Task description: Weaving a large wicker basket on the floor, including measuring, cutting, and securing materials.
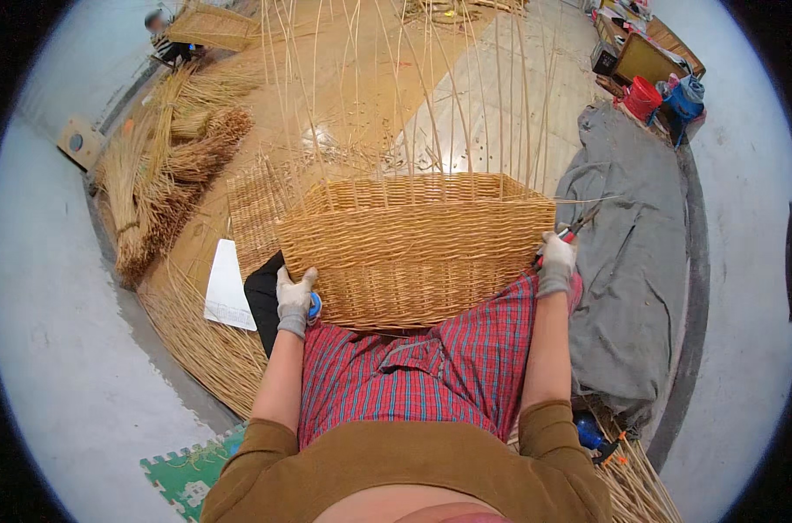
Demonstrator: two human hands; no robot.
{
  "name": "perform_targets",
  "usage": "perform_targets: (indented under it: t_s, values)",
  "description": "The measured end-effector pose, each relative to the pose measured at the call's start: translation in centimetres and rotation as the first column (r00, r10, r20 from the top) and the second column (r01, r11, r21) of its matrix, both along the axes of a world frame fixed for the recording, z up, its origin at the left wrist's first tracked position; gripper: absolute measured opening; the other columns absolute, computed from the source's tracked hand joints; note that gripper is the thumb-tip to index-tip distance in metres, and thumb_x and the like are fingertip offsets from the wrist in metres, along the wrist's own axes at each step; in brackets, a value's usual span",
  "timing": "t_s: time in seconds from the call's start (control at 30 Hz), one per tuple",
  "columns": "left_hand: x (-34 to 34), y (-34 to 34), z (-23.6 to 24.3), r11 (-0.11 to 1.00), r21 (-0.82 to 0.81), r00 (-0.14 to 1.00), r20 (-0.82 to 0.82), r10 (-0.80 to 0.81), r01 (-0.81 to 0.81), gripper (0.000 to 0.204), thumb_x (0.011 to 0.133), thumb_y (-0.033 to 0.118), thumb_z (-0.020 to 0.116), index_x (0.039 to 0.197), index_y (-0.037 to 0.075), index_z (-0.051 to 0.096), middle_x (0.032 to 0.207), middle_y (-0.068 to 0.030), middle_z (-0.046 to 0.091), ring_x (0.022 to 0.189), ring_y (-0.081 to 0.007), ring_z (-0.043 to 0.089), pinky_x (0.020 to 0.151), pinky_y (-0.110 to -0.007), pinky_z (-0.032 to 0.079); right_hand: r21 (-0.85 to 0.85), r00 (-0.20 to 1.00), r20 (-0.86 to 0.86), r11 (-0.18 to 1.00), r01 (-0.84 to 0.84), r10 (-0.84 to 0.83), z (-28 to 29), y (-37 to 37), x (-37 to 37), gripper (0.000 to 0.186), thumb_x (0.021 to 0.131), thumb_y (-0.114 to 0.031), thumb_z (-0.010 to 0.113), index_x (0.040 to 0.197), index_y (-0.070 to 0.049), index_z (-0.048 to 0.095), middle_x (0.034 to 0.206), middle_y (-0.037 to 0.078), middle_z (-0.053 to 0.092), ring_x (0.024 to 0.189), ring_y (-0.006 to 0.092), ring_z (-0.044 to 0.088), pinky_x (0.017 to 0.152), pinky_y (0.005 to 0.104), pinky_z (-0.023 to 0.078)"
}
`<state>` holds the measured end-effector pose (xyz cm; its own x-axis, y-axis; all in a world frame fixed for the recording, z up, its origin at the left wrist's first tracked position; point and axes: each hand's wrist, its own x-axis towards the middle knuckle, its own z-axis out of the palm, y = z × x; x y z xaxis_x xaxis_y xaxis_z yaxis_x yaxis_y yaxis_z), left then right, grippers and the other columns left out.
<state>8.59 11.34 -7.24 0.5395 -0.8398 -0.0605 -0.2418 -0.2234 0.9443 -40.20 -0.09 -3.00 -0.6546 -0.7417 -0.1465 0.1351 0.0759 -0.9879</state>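
Observation:
A woven wicker basket (418, 253) rests tilted on my lap over red plaid cloth (413, 383), with long upright stakes rising from its rim. My left hand (293, 296), in a pale glove, grips the basket's left end; a small blue object (314, 305) shows beside its fingers, its kind unclear. My right hand (556, 261), also gloved, is closed on red-handled cutters (570, 234) at the basket's right end, their metal jaws pointing up and right. A black cloth (261, 296) lies left of the basket.
Willow bundles (152, 174) line the left wall. A grey cloth (622, 261) lies at right, with red (642, 98) and blue (685, 98) buckets behind. A woven mat (256, 209) and white sheet (226, 283) lie left. Another person (171, 44) works at the back left.

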Motion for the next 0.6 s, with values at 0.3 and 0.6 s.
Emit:
perform_targets:
  t_s: [0.3,0.6]
  values:
    - [1.4,-5.8,0.6,0.995,-0.064,0.997,-0.027,0.074,-0.076,0.051,0.079,0.006,0.076,0.123,-0.006,0.053,0.109,-0.0131,0.065,0.095,-0.0209,0.062,0.084,-0.030,0.048,0.075,0.998,0.069,0.997,-0.015,0.010,-9.4,-2.3,-1.1,0.019,0.074,-0.004,0.063,0.091,-0.008,0.058,0.067,0.006,0.059,0.048,0.0221,0.056,0.042,0.0354,0.044]
    - [8.0,-8.0,-2.7,0.991,-0.133,0.999,-0.049,-0.009,0.002,0.044,0.088,0.010,0.066,0.127,-0.006,0.052,0.115,-0.0147,0.065,0.104,-0.0223,0.062,0.091,-0.031,0.047,0.258,0.949,-0.268,0.961,-0.099,0.169,-6.5,0.3,2.8,0.013,0.085,-0.012,0.058,0.094,-0.003,0.056,0.070,0.011,0.063,0.053,0.0201,0.057,0.049,0.0339,0.047]
